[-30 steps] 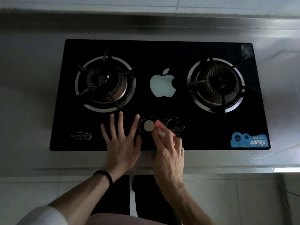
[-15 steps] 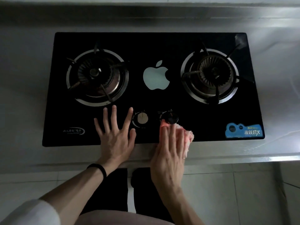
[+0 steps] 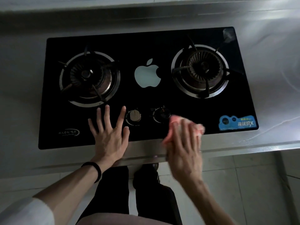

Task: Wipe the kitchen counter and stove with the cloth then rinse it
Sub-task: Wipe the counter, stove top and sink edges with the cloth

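**A:** Fingers [image 3: 106, 114] of your left hand [image 3: 108, 137] are spreading wide and lying flat on the black glass of the stove [image 3: 178, 38]. They are holding nothing, between the left burner [image 3: 89, 77] and the front edge.

**B:** Your index finger is reaching up just beside the left knob [image 3: 135, 115]. Whether it is touching the knob's ring, I cannot tell. Your wrist is wearing a dark band [image 3: 95, 169].

**A:** Your right hand [image 3: 183, 151] is lying over the pink cloth [image 3: 174, 120]. Its fingers are sitting close together and fairly straight, pressing the cloth onto the glass.

**B:** That hand is blurring, so I cannot tell whether your thumb is tucking round the cloth.

**A:** The cloth is sitting near the stove's front edge, just below and to the right of the right knob [image 3: 162, 113]. Its top corner is lying very close to the knob, and a bit of it is poking out past your fingers on the right.

**B:** Your right wrist is hanging over the steel front strip of the counter [image 3: 19, 95].

**A:** The blue sticker [image 3: 238, 122] is showing in the front right corner, apart from the cloth. The pale apple logo [image 3: 146, 75] is showing between the left burner and the right burner [image 3: 200, 69].
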A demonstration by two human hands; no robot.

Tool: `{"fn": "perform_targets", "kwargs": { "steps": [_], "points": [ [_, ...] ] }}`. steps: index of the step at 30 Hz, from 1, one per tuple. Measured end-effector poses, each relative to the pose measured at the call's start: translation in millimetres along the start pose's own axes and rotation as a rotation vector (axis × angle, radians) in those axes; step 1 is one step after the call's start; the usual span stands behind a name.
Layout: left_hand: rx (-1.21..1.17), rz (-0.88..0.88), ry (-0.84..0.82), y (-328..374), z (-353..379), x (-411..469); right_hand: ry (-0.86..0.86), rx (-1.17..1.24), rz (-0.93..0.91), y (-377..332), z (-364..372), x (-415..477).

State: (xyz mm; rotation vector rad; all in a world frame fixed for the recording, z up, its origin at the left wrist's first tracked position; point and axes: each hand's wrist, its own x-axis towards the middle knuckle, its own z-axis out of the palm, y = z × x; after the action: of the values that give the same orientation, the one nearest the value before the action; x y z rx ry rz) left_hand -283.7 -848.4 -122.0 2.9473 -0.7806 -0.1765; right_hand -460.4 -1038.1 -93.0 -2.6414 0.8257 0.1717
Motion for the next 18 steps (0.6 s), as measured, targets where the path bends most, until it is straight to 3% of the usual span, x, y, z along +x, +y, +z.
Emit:
{"fn": "perform_targets", "kwargs": {
  "steps": [4, 7, 13, 18],
  "points": [
    [0.003, -0.005, 0.017, 0, 3, -1, 0.058, 0.014, 0.175, 59, -29, 20],
    [0.008, -0.005, 0.018, 0, 4, -1, 0.088, 0.079, 0.214, 43, -26, 25],
    [-0.009, -0.006, 0.009, 0, 1, -1, 0.027, 0.094, -0.147, -33, 11, -6],
    [-0.009, -0.005, 0.010, 0, 2, -2, 0.002, 0.096, -0.091, 21, -24, 16]
  ]
}}
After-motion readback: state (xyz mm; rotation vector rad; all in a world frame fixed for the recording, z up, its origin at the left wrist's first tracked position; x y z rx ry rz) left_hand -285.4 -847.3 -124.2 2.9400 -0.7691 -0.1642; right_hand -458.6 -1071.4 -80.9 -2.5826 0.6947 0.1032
